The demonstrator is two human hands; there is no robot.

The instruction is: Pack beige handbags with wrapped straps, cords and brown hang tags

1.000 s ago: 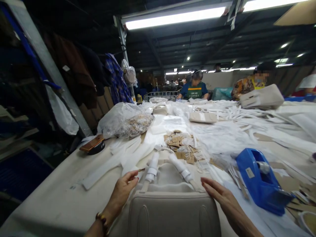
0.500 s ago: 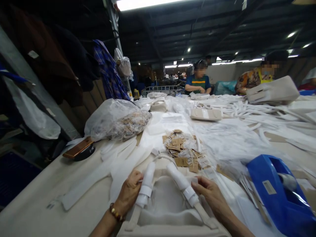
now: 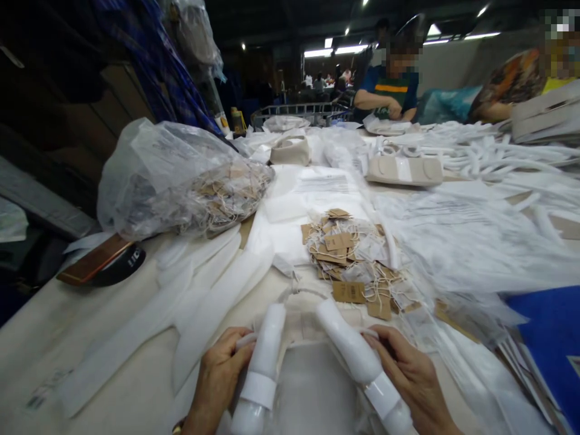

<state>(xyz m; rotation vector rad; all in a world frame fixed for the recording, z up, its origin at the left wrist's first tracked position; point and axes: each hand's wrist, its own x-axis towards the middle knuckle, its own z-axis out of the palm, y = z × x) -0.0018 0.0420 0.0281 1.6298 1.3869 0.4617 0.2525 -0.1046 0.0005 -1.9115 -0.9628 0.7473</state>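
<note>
My left hand (image 3: 218, 377) grips the left side of a white-wrapped bag handle (image 3: 263, 362) at the bottom of the view. The right side of the same wrapped handle (image 3: 357, 356) is held by my right hand (image 3: 410, 377). Both sides rise from a beige bag whose body is mostly cut off below the frame. Just beyond the handle lies a pile of brown paper tags with strings (image 3: 351, 260).
A clear plastic bag of tags (image 3: 176, 178) sits at the left, with a phone on a black tape roll (image 3: 102, 266) near the table's left edge. White foam strips (image 3: 203, 296), plastic sheets, a blue tape dispenser (image 3: 553, 338) and other beige bags (image 3: 403, 170) cover the table. Two people work at the far end.
The view has dropped and moved closer to the table. Both hands went from resting at the bag's top edge to gripping the wrapped handle.
</note>
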